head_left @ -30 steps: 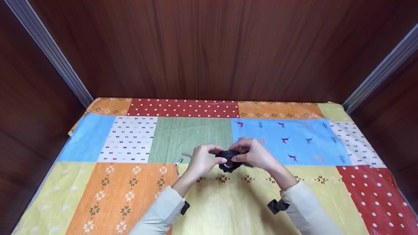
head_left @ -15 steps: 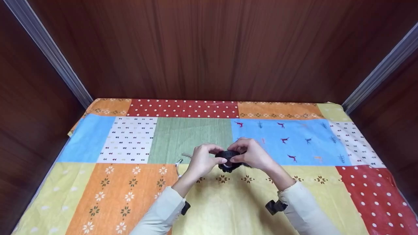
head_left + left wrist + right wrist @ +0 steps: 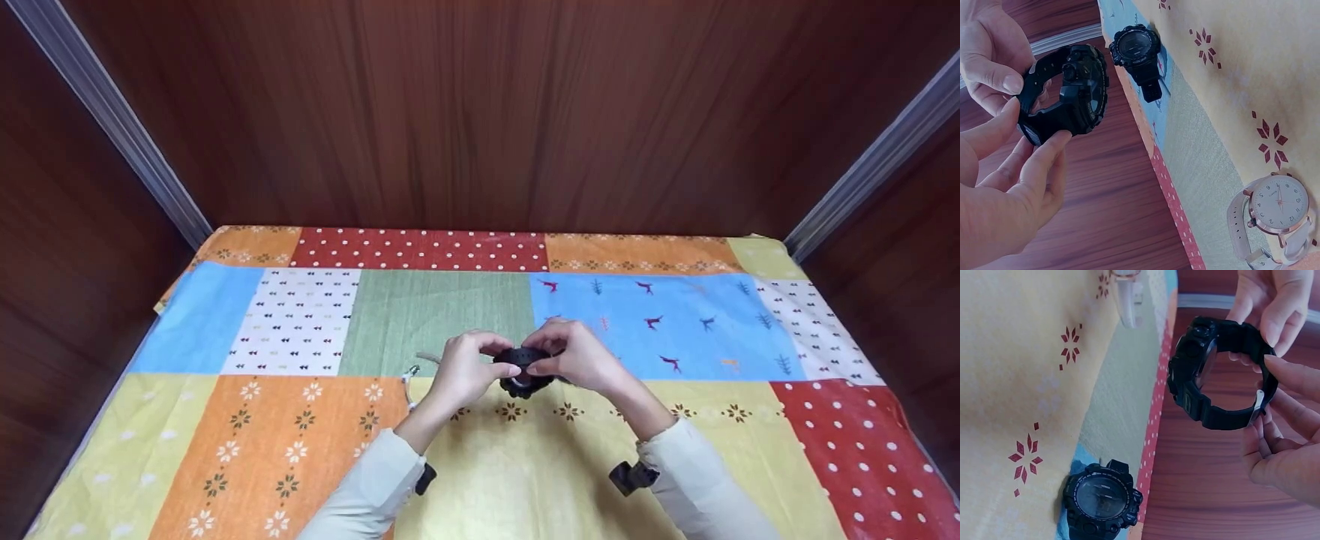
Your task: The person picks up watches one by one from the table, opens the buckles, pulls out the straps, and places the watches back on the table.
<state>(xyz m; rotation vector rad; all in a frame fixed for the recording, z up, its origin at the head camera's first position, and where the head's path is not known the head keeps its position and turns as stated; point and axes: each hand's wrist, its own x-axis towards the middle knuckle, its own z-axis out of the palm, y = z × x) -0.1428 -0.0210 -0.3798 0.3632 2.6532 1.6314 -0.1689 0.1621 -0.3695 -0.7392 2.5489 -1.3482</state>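
One blk watch (image 3: 1085, 95) held o/ patchwork cloth (image 3: 442, 307); brn wood-grain walls (image 3: 480, 112).

Black wristwatch (image 3: 1189, 365), strap (image 3: 1227, 418) looped, held between left hand (image 3: 468, 369) and right hand (image 3: 577, 358)

- Gap between left hand (image 3: 466, 369) and right hand (image 3: 581, 356): obstructed by the held black watch (image 3: 1192, 371).
- Space between the forearms (image 3: 646, 409): passable over yellow cloth, narrowed nearer the wearer by the wrist cameras (image 3: 634, 478) projecting inward.
- Second black watch (image 3: 1137, 50): low obstacle on the tabletop (image 3: 300, 465), right hand's side; largely hidden in head view.
- White watch (image 3: 1279, 203): low obstacle near the left forearm, partly covered in head view.
- Between these two watches: bare cloth, passable.
- Outward of either forearm: open surface, bounded by side panels.
- Beyond both hands: open surface up to the upright back panel (image 3: 450, 112).
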